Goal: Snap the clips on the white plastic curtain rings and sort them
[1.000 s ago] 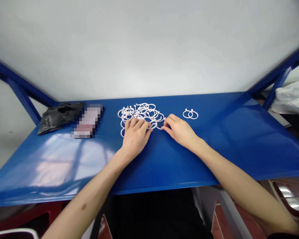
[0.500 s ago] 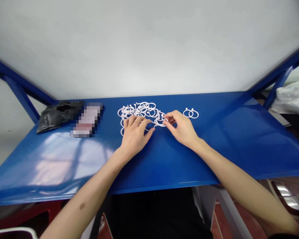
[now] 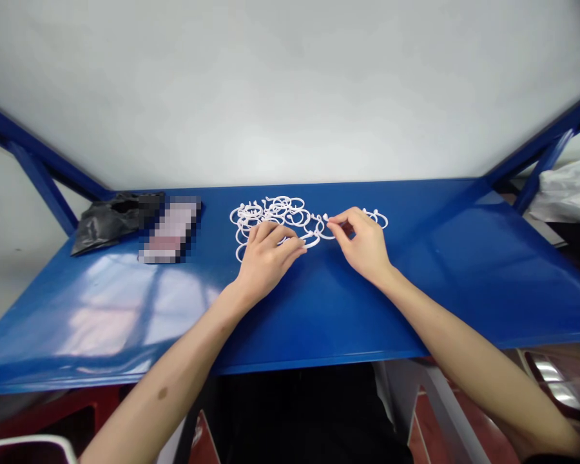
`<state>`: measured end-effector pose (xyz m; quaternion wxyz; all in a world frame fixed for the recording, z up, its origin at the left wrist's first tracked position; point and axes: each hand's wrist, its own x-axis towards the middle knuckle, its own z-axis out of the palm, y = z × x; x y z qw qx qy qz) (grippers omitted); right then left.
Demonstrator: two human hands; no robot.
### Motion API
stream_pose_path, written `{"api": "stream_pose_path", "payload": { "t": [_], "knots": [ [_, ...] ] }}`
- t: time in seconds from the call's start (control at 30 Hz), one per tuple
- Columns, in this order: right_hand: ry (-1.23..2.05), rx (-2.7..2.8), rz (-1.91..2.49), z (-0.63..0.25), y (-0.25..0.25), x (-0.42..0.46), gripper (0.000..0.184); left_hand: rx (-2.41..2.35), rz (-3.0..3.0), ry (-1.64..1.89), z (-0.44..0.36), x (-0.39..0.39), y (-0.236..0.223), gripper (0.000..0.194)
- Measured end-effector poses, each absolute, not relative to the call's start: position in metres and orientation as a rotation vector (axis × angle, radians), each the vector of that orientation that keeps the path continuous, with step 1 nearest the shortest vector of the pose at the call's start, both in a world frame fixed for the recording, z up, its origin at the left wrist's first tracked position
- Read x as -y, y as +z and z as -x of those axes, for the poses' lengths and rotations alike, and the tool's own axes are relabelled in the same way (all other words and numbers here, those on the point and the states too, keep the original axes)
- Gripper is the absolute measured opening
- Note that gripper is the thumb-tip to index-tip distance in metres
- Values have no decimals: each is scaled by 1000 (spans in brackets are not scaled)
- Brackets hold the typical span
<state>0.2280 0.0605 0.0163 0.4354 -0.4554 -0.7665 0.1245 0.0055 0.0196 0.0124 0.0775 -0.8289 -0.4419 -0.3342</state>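
Several white plastic shower curtain rings with small knobbed ends lie in an overlapping pile (image 3: 281, 207) at the middle of the blue table. My left hand (image 3: 265, 263) rests over the near side of the pile, its thumb and fingertips pinched on one ring (image 3: 312, 244). Just right of it, my right hand (image 3: 366, 246) pinches another ring (image 3: 327, 237) between thumb and index finger. That ring overlaps its neighbours in the picture; whether they are linked I cannot tell. Two more rings (image 3: 383, 219) lie apart behind my right hand, partly hidden by it.
At the left of the blue table (image 3: 319, 322) lie a black plastic bag (image 3: 101, 227) and a blurred flat rectangular item (image 3: 170, 229). A pale wall (image 3: 290, 96) stands behind. Blue braces rise at both ends, with a whitish plastic bag (image 3: 570, 193) past the right one.
My right hand has moved slightly right and up, drawing a ring away from the pile. My left hand has shifted a little right, with a ring between its fingertips.
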Motion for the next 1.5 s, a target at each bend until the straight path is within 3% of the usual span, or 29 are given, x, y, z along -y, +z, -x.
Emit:
{"api": "stream_pose_path", "payload": {
  "t": [0.33, 0.43, 0.7, 1.17, 1.3, 1.5],
  "knots": [
    [439, 1826, 1153, -230, 18, -65, 8, 1403, 2469, -924, -1, -20, 15, 16],
    [519, 1855, 1059, -222, 21, -53, 11, 1508, 2452, -1038, -6, -16, 18, 22],
    [457, 2012, 794, -212, 20, -34, 11, 1674, 2600, -1367, -13, -11, 15, 17],
    [406, 2322, 566, -218, 22, -33, 26, 1323, 2614, -1113, -8, -9, 7, 22],
    [355, 2294, 700, -225, 26, -47, 21, 1388, 2542, -1097, -7, -16, 9, 13],
    [14, 2016, 1371, -264, 30, -80, 18, 1372, 2573, -894, 5, -23, 6, 14]
  ]
}}
